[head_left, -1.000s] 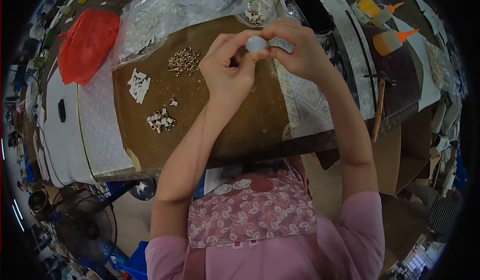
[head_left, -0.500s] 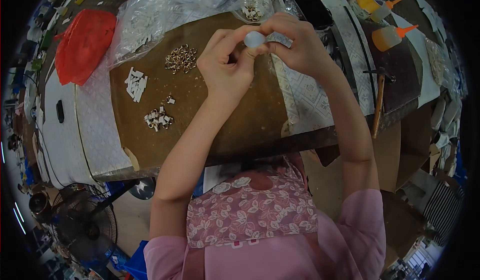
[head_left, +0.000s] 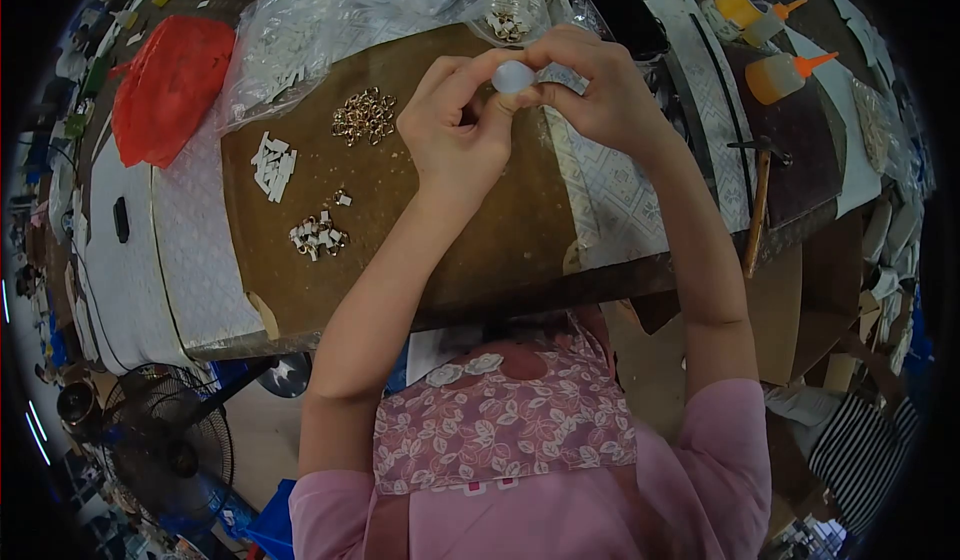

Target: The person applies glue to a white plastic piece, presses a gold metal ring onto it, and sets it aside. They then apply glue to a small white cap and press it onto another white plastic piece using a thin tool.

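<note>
Grip first: a small white piece [head_left: 513,77] was pinched between the fingertips of the left hand [head_left: 455,135] and the right hand [head_left: 600,90], both closed on it and raised above the far half of the tabletop [head_left: 480,260]. A patterned strip [head_left: 563,78] was seen just beside the piece under the right fingers; whether it was gripped could not be told.

Nearest the body, the tabletop's front edge was crossed by both forearms, and a fan [head_left: 165,440] was seen below its left corner. A bare stretch of brown board was left open between that edge and the hands.

To the left of the left forearm, a cluster of small finished pieces [head_left: 318,237] lay well inside the board. Just beyond it a heap of white strips [head_left: 274,165] was set, and further on a pile of gold rings [head_left: 363,117], near the left hand but apart from it.

At the right edge a hammer [head_left: 757,205] was laid with its handle overhanging the front.

Along the far edge, room was taken up by a clear plastic bag [head_left: 330,20] and a red bag [head_left: 170,85] at the left. Two glue bottles [head_left: 785,75] with orange tips were lying at the far right, well apart from the hands.
</note>
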The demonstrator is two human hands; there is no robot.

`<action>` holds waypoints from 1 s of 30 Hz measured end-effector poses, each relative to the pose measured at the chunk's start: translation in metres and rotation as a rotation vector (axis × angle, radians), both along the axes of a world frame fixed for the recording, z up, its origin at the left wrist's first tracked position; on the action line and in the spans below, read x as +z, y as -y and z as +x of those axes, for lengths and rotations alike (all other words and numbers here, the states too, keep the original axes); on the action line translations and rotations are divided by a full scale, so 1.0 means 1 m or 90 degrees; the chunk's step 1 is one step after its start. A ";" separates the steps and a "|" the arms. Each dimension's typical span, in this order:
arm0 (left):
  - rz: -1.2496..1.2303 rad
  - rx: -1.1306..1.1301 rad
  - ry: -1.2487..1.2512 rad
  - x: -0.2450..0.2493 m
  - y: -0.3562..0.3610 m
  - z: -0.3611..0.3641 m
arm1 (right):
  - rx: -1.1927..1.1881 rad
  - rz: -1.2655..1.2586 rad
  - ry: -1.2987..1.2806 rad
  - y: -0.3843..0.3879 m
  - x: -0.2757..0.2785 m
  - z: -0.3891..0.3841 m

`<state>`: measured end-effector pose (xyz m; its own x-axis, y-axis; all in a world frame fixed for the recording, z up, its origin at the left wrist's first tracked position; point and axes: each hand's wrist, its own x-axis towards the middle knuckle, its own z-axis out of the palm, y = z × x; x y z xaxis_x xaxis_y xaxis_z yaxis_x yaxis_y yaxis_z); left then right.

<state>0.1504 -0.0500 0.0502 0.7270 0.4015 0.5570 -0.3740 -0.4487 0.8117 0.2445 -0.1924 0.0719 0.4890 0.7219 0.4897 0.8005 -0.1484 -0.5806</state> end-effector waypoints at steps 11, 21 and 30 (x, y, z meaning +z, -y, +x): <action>-0.003 -0.006 0.001 -0.003 0.000 0.000 | 0.008 0.011 -0.012 0.000 -0.002 -0.001; -0.011 -0.007 -0.001 -0.003 -0.001 0.000 | 0.014 0.035 0.018 -0.003 -0.003 0.001; -0.016 -0.006 0.005 -0.006 0.000 0.000 | 0.003 0.003 -0.003 -0.001 -0.003 -0.002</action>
